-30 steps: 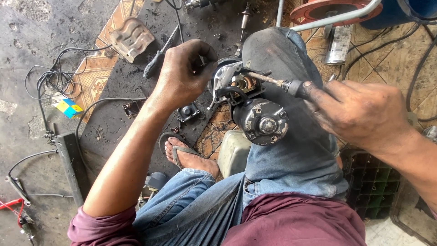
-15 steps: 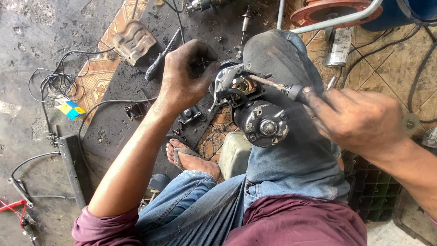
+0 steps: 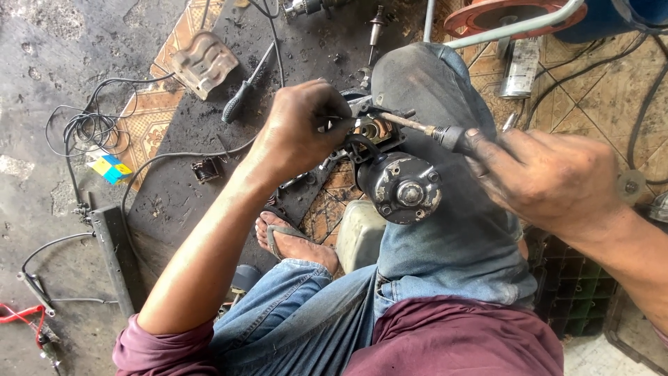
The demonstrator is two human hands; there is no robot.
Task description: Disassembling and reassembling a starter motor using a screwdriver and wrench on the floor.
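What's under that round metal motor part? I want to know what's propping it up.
The motor part rests against the bent, jeans-clad knee. Below it show patterned floor and a pale container. The exact contact is hidden.

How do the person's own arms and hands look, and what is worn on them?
Both forearms are bare. The left hand and right hand wear no gloves and are smeared with dark grease, most on the fingers. A maroon sleeve is pushed up above the left elbow. No watch or ring is visible.
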